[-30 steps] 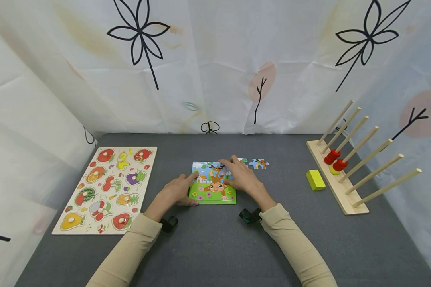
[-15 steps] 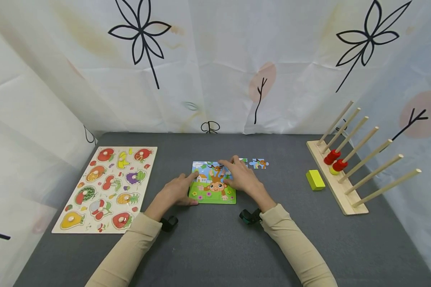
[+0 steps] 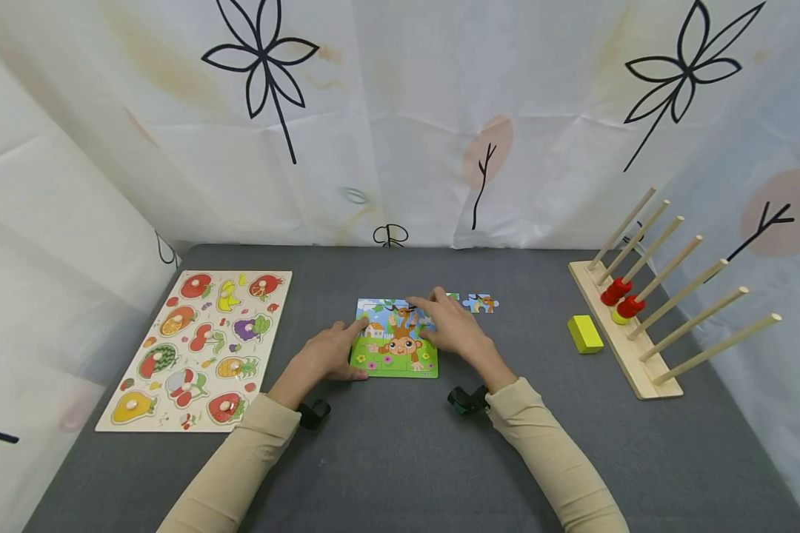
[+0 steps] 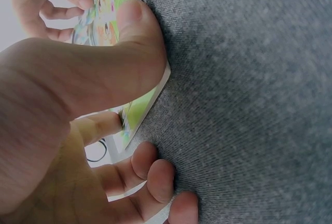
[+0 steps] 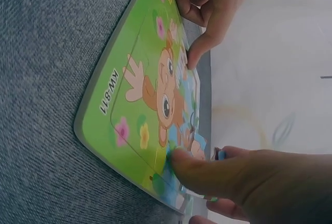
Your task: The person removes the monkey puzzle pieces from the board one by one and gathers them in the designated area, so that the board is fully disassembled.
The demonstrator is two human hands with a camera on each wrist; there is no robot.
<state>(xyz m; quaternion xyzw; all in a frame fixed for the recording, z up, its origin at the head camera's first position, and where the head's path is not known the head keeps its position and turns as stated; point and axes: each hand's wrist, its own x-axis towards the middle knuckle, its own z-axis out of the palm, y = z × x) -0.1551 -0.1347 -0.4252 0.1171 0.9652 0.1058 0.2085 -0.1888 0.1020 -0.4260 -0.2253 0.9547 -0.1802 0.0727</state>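
Hands (image 3: 327,352) (image 3: 455,326) slightly wider apart, puzzle (image 3: 396,344) between

- The table (image 3: 387,459) has a curtain (image 3: 400,133) behind it.
- The jigsaw board (image 3: 396,364) lies near the table's middle, left hand (image 3: 330,354) at its left edge, right hand (image 3: 455,326) over its right side.
- A loose piece (image 3: 481,303) lies right of the board, behind the right hand; another, partly hidden, is just left of it.
- The fruit board (image 3: 190,361) lies far left.
- The peg stand (image 3: 621,340) is far right, rings (image 3: 630,306) on two neighbouring pegs.
- A block (image 3: 585,334) sits just left of the stand.
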